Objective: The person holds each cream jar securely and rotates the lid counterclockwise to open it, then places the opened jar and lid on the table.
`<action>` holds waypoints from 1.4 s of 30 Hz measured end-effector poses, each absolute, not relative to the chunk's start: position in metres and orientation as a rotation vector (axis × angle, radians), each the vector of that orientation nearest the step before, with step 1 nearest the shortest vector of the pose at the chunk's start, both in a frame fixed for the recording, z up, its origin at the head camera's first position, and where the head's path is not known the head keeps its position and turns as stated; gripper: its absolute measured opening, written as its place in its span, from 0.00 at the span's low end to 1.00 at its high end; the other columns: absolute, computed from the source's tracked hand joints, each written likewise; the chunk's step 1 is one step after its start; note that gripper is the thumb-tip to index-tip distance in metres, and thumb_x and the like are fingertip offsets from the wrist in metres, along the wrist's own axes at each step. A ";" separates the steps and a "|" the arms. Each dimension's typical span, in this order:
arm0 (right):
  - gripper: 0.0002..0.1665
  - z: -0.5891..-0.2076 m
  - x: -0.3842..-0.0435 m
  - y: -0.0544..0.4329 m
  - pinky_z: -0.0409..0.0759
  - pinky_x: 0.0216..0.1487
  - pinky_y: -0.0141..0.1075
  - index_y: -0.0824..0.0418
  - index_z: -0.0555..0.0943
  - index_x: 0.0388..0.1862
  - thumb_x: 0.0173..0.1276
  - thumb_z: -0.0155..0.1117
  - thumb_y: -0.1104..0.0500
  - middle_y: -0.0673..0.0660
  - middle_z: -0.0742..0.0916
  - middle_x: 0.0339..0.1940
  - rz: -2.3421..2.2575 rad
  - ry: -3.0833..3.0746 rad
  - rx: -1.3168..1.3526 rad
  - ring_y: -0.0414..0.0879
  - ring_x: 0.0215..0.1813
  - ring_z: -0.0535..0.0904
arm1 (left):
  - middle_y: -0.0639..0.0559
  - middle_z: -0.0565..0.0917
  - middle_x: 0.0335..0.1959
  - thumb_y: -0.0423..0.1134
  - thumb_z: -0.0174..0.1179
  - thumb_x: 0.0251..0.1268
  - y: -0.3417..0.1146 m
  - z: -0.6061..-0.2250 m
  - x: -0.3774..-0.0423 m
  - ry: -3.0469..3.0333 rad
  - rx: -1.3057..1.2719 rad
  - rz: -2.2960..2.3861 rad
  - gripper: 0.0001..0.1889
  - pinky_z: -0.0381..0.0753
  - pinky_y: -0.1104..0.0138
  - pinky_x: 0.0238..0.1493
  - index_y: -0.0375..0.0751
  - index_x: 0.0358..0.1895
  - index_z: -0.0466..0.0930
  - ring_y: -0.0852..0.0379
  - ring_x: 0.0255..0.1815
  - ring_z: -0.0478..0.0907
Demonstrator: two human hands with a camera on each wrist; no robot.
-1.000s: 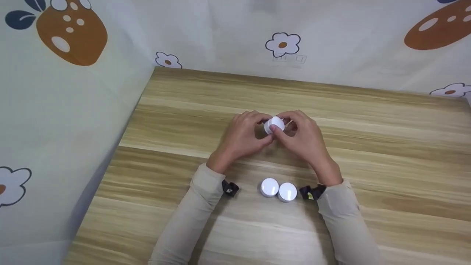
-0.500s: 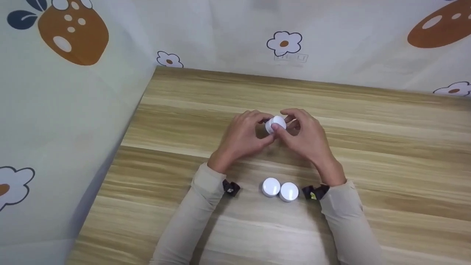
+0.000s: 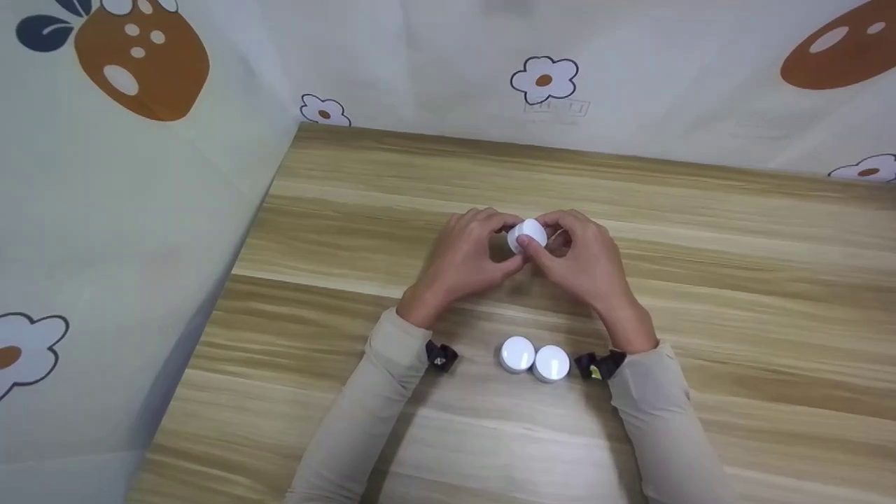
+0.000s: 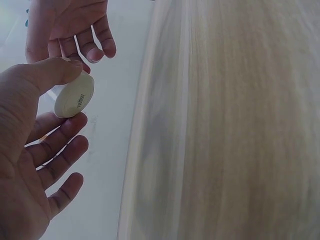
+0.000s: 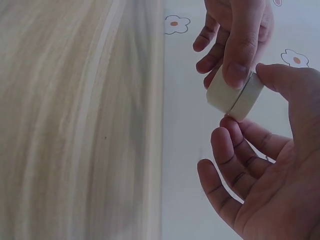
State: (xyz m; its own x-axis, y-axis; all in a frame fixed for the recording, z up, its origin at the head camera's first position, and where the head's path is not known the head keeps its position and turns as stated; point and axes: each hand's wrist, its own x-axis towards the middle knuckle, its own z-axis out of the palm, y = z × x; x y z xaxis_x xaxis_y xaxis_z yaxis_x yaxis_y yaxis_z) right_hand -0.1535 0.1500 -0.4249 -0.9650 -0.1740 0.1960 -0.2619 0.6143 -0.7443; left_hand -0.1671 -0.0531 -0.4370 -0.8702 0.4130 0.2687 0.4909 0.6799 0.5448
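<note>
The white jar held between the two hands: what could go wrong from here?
1. The white jar is held off the wooden table by fingertips only, so it might slip and drop.
2. A seam divides it; if the two parts separate abruptly, the left hand or right hand could lose its part.
3. The black wrist device on the right arm sits close to the nearer standing jar; lowering that arm might knock it.

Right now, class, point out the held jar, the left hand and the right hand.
Held jar (image 4: 74, 96): left wrist view, on its end face with dark print.
Left hand (image 3: 465, 254): head view, on its back.
Right hand (image 3: 584, 262): head view, on its back.
</note>
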 end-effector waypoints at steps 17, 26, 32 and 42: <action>0.27 -0.427 -0.154 0.150 0.79 0.45 0.45 0.62 0.85 0.57 0.70 0.74 0.44 0.58 0.89 0.41 1.240 -2.756 0.308 0.52 0.42 0.87 | 0.55 0.88 0.55 0.57 0.71 0.66 -0.054 -0.440 -0.164 -2.783 -0.727 -0.949 0.24 0.74 0.56 0.65 0.50 0.61 0.86 0.53 0.60 0.81; 0.21 -0.425 -0.153 0.149 0.78 0.39 0.40 0.61 0.87 0.47 0.69 0.76 0.46 0.55 0.89 0.37 1.253 -2.730 0.306 0.46 0.36 0.84 | 0.56 0.88 0.55 0.56 0.71 0.66 -0.053 -0.438 -0.165 -2.789 -0.732 -0.949 0.24 0.74 0.57 0.65 0.51 0.61 0.86 0.54 0.58 0.81; 0.20 -0.424 -0.153 0.150 0.77 0.41 0.40 0.62 0.87 0.49 0.69 0.76 0.49 0.56 0.88 0.39 1.244 -2.714 0.337 0.48 0.37 0.83 | 0.55 0.88 0.54 0.56 0.71 0.66 -0.052 -0.437 -0.167 -2.780 -0.746 -0.946 0.24 0.75 0.57 0.64 0.49 0.61 0.86 0.53 0.57 0.81; 0.20 -0.424 -0.153 0.150 0.79 0.44 0.41 0.63 0.87 0.52 0.69 0.76 0.51 0.57 0.87 0.41 1.248 -2.713 0.395 0.50 0.40 0.83 | 0.54 0.88 0.55 0.54 0.71 0.66 -0.052 -0.437 -0.168 -2.787 -0.748 -0.946 0.24 0.76 0.56 0.65 0.48 0.61 0.86 0.53 0.58 0.81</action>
State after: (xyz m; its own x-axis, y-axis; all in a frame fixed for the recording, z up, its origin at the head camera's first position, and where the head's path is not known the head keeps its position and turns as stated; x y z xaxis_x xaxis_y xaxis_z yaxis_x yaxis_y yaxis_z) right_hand -0.1532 0.1501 -0.4244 -0.9575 -0.1816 0.2242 -0.2884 0.6238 -0.7264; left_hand -0.1679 -0.0521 -0.4370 -0.8736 0.4179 0.2495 0.4834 0.6854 0.5445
